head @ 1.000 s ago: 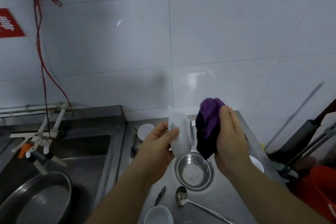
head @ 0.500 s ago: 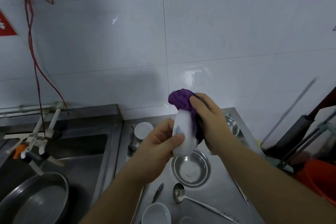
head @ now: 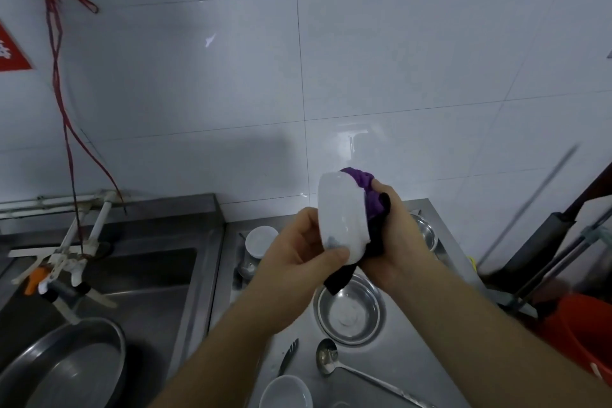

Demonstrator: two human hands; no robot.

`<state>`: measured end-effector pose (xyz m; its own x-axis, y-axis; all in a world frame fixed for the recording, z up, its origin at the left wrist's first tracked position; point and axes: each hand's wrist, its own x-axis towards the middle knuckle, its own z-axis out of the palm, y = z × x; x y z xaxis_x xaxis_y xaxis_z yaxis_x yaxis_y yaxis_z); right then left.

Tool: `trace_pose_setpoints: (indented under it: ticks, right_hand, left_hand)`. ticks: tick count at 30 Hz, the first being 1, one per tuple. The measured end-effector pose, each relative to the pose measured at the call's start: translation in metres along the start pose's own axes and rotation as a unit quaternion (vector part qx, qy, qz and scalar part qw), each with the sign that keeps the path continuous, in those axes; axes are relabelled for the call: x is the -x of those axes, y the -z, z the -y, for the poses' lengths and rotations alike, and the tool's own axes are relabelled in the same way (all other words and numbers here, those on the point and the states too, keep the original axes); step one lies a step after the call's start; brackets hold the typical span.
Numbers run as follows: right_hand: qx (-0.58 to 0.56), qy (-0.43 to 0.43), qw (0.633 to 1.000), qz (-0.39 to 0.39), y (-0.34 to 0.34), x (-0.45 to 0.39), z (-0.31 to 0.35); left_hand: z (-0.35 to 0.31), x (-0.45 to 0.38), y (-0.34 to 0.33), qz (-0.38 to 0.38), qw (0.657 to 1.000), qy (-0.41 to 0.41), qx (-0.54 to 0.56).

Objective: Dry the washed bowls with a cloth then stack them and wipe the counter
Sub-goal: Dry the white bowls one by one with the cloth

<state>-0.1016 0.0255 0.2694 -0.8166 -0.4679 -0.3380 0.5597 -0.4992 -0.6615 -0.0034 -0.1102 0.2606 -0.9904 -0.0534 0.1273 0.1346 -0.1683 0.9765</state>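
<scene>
Now, left hand [head: 299, 253]: fingers and thumb curled round the white bowl [head: 342, 217], holding it on edge above the tabletop, thumb laid on its lower wall.
Right hand [head: 395, 242]: clutching the purple cloth [head: 366, 187] in a bunch and pressing it into the bowl's open side, which faces away from the camera.
Step in hand: drying this bowl, as I judge it; the cloth appears to be working the inside.
Doing it well: probably best to turn the bowl with the left hand while the right sweeps the cloth round the inner wall and over the rim, then wipe the outside and foot too.
Grip caution: a wet glazed bowl may slip, so a firm hold over the tabletop seems wise.
Cloth tail: a dark end hangs below the bowl, over the steel bowl [head: 350, 310]; better gathered up so it does not drag.
Still waiting: a small white bowl [head: 261, 240] behind the left hand and another white bowl [head: 285, 392] at the near edge.
Tabletop [head: 427, 371]: a ladle [head: 357, 373] and a fork [head: 288, 356] lie near the steel bowl.
Sink [head: 159, 275]: to the left, holding a large metal pan [head: 63, 371].
</scene>
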Motion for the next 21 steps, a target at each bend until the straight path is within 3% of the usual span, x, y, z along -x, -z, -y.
trace_pose_setpoints:
  ticks: [3,5,9,12,16,19,21]
  right_hand:
    - [0.044,0.053,0.997,-0.031,0.0,-0.001,0.008]
    - [0.063,0.078,0.994,-0.037,-0.001,0.0,0.01]
    - [0.024,0.025,0.999,-0.037,0.002,0.004,0.007]
    - [0.001,-0.051,0.998,-0.04,0.005,0.007,0.001]
    - [-0.052,-0.077,0.994,-0.062,0.011,0.008,-0.006]
    - [-0.052,-0.053,0.996,-0.047,0.014,0.007,-0.002]
    - [-0.01,-0.028,0.998,-0.048,0.015,0.008,0.001]
  left_hand:
    - [-0.01,-0.004,0.006,-0.021,0.989,0.056,0.133]
    - [-0.013,-0.007,0.008,-0.045,0.983,0.084,0.16]
    - [-0.002,-0.005,0.002,-0.013,0.994,0.043,0.095]
    - [0.01,0.0,-0.009,-0.01,0.999,-0.002,-0.042]
    - [0.023,0.003,-0.015,0.019,0.981,-0.028,-0.191]
    - [0.021,0.002,-0.012,0.042,0.978,-0.011,-0.202]
    - [0.015,-0.001,-0.011,0.036,0.993,0.009,-0.113]
